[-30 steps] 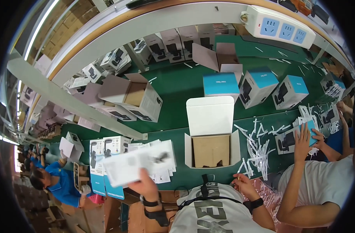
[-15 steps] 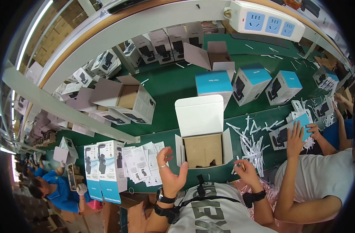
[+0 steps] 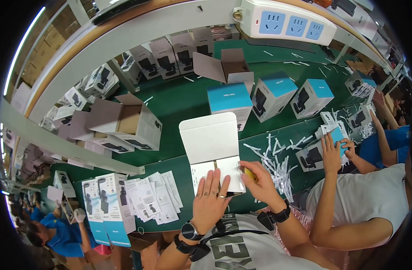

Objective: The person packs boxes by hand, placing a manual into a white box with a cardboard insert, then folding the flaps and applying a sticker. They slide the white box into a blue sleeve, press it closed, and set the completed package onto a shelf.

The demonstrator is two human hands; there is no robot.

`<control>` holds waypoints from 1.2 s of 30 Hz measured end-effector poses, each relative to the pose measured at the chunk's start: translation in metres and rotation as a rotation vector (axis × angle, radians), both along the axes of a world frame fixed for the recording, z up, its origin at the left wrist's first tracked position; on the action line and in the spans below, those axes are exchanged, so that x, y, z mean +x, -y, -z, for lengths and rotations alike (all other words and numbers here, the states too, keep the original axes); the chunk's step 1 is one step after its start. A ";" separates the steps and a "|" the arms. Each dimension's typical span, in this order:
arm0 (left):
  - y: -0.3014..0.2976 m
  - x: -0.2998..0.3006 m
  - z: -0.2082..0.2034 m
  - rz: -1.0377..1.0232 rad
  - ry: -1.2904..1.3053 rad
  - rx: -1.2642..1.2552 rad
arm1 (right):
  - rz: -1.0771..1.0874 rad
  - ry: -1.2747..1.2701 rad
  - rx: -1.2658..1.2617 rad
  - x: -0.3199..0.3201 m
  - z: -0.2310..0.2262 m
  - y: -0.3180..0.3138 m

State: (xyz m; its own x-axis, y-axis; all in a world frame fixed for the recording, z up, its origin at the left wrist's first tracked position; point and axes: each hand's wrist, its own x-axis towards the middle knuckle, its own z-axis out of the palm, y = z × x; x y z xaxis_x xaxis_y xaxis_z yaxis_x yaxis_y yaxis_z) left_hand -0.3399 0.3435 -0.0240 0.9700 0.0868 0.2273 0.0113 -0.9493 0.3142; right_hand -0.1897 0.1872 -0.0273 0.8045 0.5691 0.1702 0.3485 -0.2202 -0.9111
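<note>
A white carton [image 3: 209, 141] stands in front of me with its long lid raised at the back. Its two side flaps are folded inward, and only a narrow strip of brown cardboard shows between them. My left hand [image 3: 209, 198] lies on the flaps at the near side, fingers stretched out. At the carton's right edge, my right hand [image 3: 262, 184] is closed around a small yellow object [image 3: 249, 174], whose kind I cannot make out. Its fingertips are at the right flap [image 3: 230, 175].
Printed leaflets [image 3: 156, 198] and blue-and-white boxes [image 3: 111, 211] lie to the left. Paper strips [image 3: 280, 171] are scattered on the right, beside a co-worker's hands [image 3: 332, 150] on a box. Blue-topped boxes [image 3: 230, 99] stand behind the carton, below a power strip [image 3: 285, 22].
Both my hands have come in from either side onto the carton. Its side flaps, upright before, are folded inward over the brown insert. The whole view has shifted a little.
</note>
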 end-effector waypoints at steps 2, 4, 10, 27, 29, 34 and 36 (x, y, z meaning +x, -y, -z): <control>-0.005 0.000 0.006 -0.007 -0.008 0.071 | -0.009 -0.021 0.046 0.007 0.000 0.002; -0.005 0.002 0.006 0.003 0.005 0.055 | 0.092 0.258 -0.074 0.013 0.002 -0.002; -0.013 -0.002 0.007 0.013 0.033 0.025 | 0.199 0.397 -0.219 0.003 -0.007 -0.013; -0.016 -0.005 0.003 0.039 0.017 0.032 | 0.133 0.321 -0.053 -0.011 0.001 -0.020; -0.016 -0.004 0.003 0.035 0.018 0.017 | 0.011 0.245 0.091 -0.021 -0.004 -0.006; -0.017 -0.003 0.004 0.035 0.037 -0.008 | -0.251 -0.234 0.101 -0.038 -0.022 0.098; -0.015 -0.004 0.001 0.034 0.051 -0.001 | -0.280 0.220 -0.748 -0.032 -0.018 0.119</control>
State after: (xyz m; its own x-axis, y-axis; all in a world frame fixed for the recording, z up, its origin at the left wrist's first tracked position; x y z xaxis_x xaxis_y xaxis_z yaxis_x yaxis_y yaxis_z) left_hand -0.3436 0.3590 -0.0254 0.9596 0.0537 0.2763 -0.0374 -0.9486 0.3143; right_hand -0.2213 0.0682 -0.0090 0.6088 0.7688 -0.1956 0.6337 -0.6197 -0.4630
